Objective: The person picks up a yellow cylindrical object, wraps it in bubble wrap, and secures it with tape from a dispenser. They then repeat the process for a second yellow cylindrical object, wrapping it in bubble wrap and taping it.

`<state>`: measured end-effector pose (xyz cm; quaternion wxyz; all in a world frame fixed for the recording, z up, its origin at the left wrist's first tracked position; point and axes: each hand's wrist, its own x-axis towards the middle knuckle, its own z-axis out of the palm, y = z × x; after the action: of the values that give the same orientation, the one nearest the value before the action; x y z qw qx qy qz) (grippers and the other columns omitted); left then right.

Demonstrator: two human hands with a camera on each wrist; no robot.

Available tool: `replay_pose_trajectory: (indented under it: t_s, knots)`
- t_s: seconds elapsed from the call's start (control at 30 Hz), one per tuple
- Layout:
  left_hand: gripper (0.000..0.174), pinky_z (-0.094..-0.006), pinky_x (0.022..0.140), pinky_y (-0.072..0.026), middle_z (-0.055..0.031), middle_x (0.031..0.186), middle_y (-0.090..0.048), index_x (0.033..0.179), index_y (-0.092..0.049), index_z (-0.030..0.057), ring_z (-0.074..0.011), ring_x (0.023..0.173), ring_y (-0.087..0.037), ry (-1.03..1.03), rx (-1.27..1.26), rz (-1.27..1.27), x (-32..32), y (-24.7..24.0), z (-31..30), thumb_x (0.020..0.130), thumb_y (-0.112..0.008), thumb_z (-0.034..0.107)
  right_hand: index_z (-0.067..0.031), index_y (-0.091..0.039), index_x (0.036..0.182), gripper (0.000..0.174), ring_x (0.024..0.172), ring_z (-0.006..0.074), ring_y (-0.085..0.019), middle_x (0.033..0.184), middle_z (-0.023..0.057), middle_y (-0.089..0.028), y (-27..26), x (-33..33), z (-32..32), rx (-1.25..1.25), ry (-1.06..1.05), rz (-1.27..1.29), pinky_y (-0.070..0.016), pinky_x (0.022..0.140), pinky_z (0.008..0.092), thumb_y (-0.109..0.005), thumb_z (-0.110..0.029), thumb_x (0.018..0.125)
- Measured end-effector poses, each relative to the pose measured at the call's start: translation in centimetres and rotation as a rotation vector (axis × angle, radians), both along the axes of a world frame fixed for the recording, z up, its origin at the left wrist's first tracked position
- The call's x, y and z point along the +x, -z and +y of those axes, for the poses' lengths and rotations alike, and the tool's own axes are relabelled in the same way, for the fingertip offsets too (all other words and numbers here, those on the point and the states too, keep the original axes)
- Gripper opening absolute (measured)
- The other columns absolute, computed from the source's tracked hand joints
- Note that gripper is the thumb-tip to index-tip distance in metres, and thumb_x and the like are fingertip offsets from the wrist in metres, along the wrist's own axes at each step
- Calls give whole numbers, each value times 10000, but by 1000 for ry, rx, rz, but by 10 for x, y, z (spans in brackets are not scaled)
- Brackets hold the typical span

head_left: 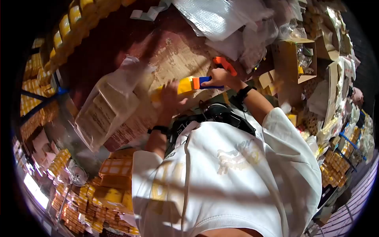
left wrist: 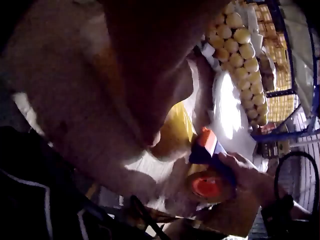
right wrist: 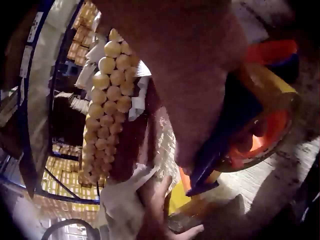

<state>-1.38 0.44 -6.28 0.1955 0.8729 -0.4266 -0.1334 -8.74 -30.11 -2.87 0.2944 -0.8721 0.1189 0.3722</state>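
In the head view my right hand [head_left: 222, 78] grips a blue and orange tape dispenser [head_left: 206, 82] by its handle. The dispenser's orange hub [left wrist: 206, 186] and roll show in the left wrist view, and its blue body [right wrist: 220, 130] lies under my fingers in the right wrist view. A shiny yellow piece [head_left: 184, 85] stretches along the table from the dispenser's front toward my left hand. My left hand [head_left: 170, 94] rests over its other end with the fingers extended, hiding part of it.
Left of my hands a clear plastic bag [head_left: 108, 112] lies on the worn red table [head_left: 158, 39]. Bubble wrap [head_left: 209, 19] is heaped at the back. An open cardboard box [head_left: 290, 59] stands at the right. Yellow rolls [right wrist: 107, 107] are stacked along the table's far side.
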Motion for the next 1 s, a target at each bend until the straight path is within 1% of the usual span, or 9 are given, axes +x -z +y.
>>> replay_pose_trajectory:
  t_s: [0.3,0.5,0.53,0.6,0.67,0.77,0.83,0.9,1.0]
  knots:
    - [1106,-493,1095,-389,-85,1419,-506,1490,-385,93,-331,1284,-500,149,272,-23,-1,6,-27,545,-920,302,-13,-755,834,697,633,297,-674,703,186,-686,50,-50,-14,193,156,-95,-528,621,416,-711,-705,765]
    - [1093,-503,1108,-372,-107,1428,-487,1481,-382,75,-317,1295,-497,77,194,-107,-22,3,-58,560,-905,343,3,-753,834,785,661,342,-684,742,205,-704,48,-51,-13,140,71,-182,-548,654,439,-650,-770,745]
    - [973,-492,1055,-402,-101,1322,-549,1411,-450,68,-306,1232,-530,138,151,-176,-28,-21,-79,578,-881,324,12,-750,832,800,664,347,-684,742,209,-702,45,-49,-12,114,58,-206,-548,651,441,-649,-777,740]
    - [856,-481,1007,-420,-83,1242,-576,1359,-487,73,-308,1166,-552,99,232,-275,-32,22,-83,610,-841,286,44,-739,814,854,668,355,-687,741,219,-703,47,-48,-15,113,91,-206,-551,643,446,-643,-800,723]
    - [659,-463,922,-447,-83,1091,-615,1275,-540,64,-313,1052,-585,99,200,-282,-24,39,-85,663,-744,199,36,-750,819,835,661,321,-693,723,200,-708,35,-48,-24,109,173,-157,-554,643,429,-679,-789,713]
    - [629,-477,909,-456,-127,1052,-627,1238,-558,52,-319,1015,-604,159,108,-25,-6,3,-85,653,-737,197,8,-762,833,742,627,246,-694,708,132,-718,4,-31,-35,251,200,-17,-554,608,381,-705,-727,750]
    - [663,-497,832,-500,-165,984,-635,1192,-563,26,-362,935,-621,113,-30,19,5,-6,-83,618,-809,247,-2,-756,801,705,585,224,-670,667,106,-702,-16,-25,-34,170,165,-187,-536,571,354,-682,-703,795]
    - [700,-497,813,-522,-165,985,-644,1172,-558,18,-378,917,-633,18,-104,84,10,-54,-88,591,-863,261,-14,-751,781,668,555,175,-641,643,79,-682,-80,-14,-32,570,346,-33,-512,537,324,-669,-676,827]
    - [807,-433,842,-557,-151,1083,-669,1222,-498,53,-304,1019,-671,-213,-230,371,20,-95,-73,593,-950,280,-21,-733,710,617,514,116,-593,583,39,-637,-116,10,-21,362,150,-175,-467,492,317,-681,-619,854]
